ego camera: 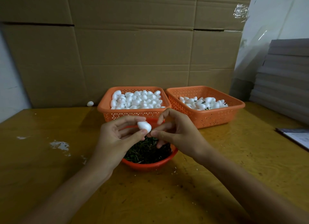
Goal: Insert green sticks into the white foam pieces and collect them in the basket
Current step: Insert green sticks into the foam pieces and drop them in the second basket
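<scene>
Head view showed the left hand [117, 137] gripping one white egg-shaped foam piece [144, 127] between thumb and curled fingers, raised above the round orange bowl [147, 165] of green sticks [145, 152] at the near middle of the table [50, 173]. The piece's long axis ran from far left to near right, with its narrower end turned towards the right hand [177, 133], which touched that end. There the right thumb and forefinger were pinched together, the other fingers loosely spread. Whether a stick lay between them could not be told, as none showed. By my reading the push would have to follow that axis, straight in from the right.

The piece looked smooth, matte and clean, with no stick visible in it. Farther off stood two square orange baskets side by side: the left basket [133, 114] heaped with plain foam pieces, the right basket [209, 116] holding fewer, some with dark stems showing, so probably the collecting one.
</scene>
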